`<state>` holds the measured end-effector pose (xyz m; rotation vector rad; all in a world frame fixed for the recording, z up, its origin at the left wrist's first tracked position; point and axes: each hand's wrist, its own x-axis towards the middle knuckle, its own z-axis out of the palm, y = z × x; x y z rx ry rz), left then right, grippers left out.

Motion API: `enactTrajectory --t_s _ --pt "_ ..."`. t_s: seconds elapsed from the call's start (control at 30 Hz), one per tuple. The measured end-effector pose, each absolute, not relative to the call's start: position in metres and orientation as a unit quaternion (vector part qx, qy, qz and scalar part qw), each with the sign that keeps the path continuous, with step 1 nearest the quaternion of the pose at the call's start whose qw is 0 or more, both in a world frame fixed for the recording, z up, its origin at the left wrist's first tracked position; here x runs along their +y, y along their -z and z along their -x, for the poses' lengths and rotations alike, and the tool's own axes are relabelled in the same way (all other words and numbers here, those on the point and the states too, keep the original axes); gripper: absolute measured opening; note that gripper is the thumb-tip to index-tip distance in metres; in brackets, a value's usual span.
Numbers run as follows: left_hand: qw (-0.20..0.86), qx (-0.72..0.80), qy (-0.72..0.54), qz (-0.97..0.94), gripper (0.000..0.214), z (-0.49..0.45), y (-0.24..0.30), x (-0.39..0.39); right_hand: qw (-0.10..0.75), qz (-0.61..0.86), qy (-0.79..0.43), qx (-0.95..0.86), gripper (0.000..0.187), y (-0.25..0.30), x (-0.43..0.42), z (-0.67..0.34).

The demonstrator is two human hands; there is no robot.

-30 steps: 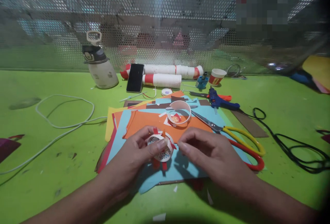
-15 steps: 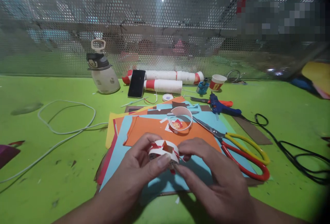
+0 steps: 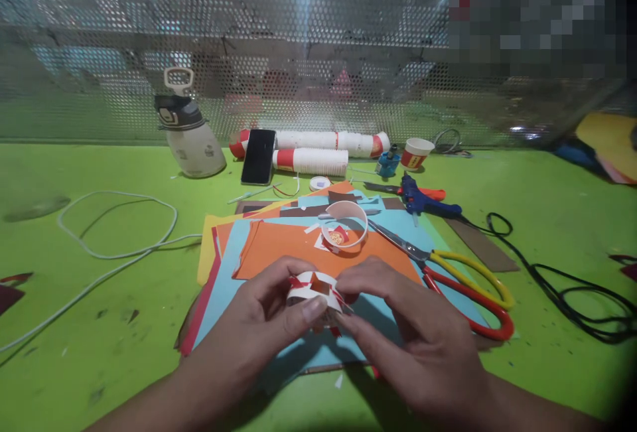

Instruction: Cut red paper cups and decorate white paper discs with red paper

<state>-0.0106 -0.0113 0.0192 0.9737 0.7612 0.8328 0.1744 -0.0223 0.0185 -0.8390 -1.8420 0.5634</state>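
Between my hands is a short cut paper cup piece (image 3: 300, 294), white with red, with a square opening and small red flaps standing out from its side. My left hand (image 3: 271, 326) is closed around its left part, the thumb lying across the near side. My right hand (image 3: 413, 332) pinches the right edge with thumb and forefinger, where a red flap shows partly. Under the hands are blue paper (image 3: 219, 312) and orange paper (image 3: 283, 246). A white paper ring (image 3: 367, 226) stands just beyond, around a small red scrap with a gold mark (image 3: 339, 237).
To the right lie scissors (image 3: 468, 299) with red and yellow handles and a blue glue gun (image 3: 423, 200) with a black cord (image 3: 562, 279). Behind are a phone (image 3: 259, 156), stacked paper cups (image 3: 318, 162), a single cup (image 3: 417, 153) and a bottle (image 3: 194, 146). A white cable (image 3: 119, 273) loops at left.
My right fingers have closed in on the right edge of the cup piece. The left hand keeps its hold, and the whole view has shifted slightly.
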Motion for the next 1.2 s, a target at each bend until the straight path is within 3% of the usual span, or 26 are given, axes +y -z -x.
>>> enactTrajectory --t_s 0.37,0.7,1.2 --pt "0.704 0.355 -0.383 -0.482 0.007 0.008 -0.019 -0.014 0.508 0.317 -0.274 -0.753 0.023 -0.016 -0.022 -0.172" --pt "0.666 0.382 -0.364 -0.527 0.012 0.011 -0.023 -0.017 0.484 0.348 -0.22 -0.772 0.024 -0.018 -0.024 -0.172" --pt "0.711 0.369 -0.364 -0.475 0.007 0.014 -0.01 -0.019 0.464 0.372 -0.21 -0.776 0.021 -0.015 -0.027 -0.168"
